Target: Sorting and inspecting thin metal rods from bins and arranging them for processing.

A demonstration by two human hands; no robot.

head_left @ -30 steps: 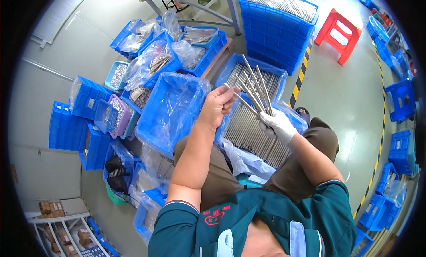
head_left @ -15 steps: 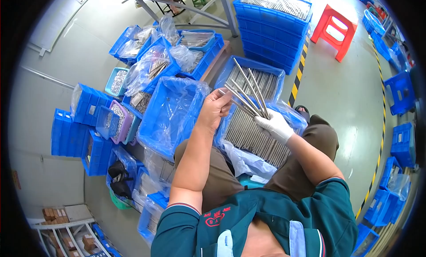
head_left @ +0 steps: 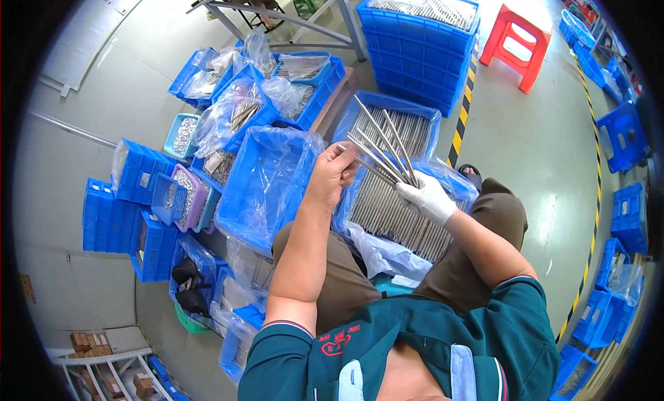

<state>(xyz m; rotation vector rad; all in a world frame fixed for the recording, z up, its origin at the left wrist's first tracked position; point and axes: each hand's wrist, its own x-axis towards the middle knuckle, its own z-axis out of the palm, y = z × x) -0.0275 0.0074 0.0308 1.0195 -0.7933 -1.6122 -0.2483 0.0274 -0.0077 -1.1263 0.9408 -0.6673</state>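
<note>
Several thin metal rods [head_left: 399, 167] fan out from my right hand [head_left: 427, 197], which wears a white glove and is closed round their near ends. My bare left hand [head_left: 333, 172] is to the left of them, its thumb and fingers pinched on the far end of one rod. Under the hands stands a blue crate holding rows of similar metal rods [head_left: 394, 220], with clear plastic and pale cloth or paper at its edges. Just beyond it, a second blue crate [head_left: 434, 128] holds more rods in a row.
To the left is a blue crate lined with clear plastic [head_left: 238, 217]. Farther left are blue crates [head_left: 142, 169] and a purple tray [head_left: 196, 211] of small shiny parts. A tall stack of blue crates [head_left: 418, 65] stands ahead, near a red stool [head_left: 517, 47] and striped floor tape [head_left: 463, 121].
The view has shifted slightly. My left hand has moved a little down, still pinching at the rod's end. My right hand keeps its grip on the fanned rods.
</note>
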